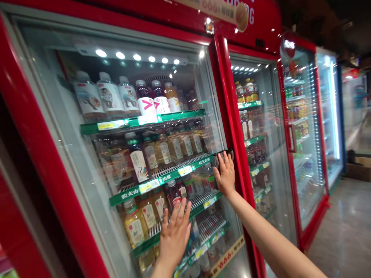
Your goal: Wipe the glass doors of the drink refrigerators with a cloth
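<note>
A tall glass door (199,54) in a red frame stands before me, with bottled drinks on shelves behind it. My right hand (226,173) lies flat near the door's right edge, fingers stretched out, over a dark grey, cloth-like piece (228,152). Most of that piece is hidden under the hand, and I cannot tell its exact kind. Lower and further left, my left hand (175,231) is open with fingers spread, at or just before the glass; whether it touches is unclear. Past its fingertips, a dark red bottle (173,191) shows behind the glass.
Green-edged shelves (174,117) hold several rows of bottles inside the cooler. On the right stand a second cooler door (275,154) and another red cooler (314,216) with a handle (291,138). A grey, shiny floor (342,224) runs along the right side.
</note>
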Demonstrator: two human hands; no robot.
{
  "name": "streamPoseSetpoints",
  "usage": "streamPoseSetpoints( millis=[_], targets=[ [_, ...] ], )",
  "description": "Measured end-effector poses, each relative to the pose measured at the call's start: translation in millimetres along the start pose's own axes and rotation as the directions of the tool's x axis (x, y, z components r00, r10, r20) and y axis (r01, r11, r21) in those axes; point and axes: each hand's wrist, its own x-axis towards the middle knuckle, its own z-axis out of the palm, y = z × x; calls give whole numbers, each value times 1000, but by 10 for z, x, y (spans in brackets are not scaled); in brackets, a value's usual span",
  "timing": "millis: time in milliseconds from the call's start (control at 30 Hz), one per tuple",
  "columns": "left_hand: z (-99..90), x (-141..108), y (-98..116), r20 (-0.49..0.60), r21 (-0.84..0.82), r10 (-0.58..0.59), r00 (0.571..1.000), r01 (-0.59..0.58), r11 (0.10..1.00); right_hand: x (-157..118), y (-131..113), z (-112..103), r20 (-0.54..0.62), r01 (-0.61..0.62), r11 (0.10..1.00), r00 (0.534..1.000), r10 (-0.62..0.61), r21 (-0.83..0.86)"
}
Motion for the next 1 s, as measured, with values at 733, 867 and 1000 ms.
streamPoseSetpoints(
  millis=[733,867,1000],
  targets=[
    [-376,-346,-478,75,92,-48,996,41,995,-495,-681,-170,191,405,898,881,-433,170],
    [-507,-552,-725,79,129,-47,996,37,991,-515,-194,-129,53,212,973,975,-217,88],
    [-576,-643,-864,66,152,-69,995,58,987,71,-680,38,-156,-62,998,985,66,30]
  ],
)
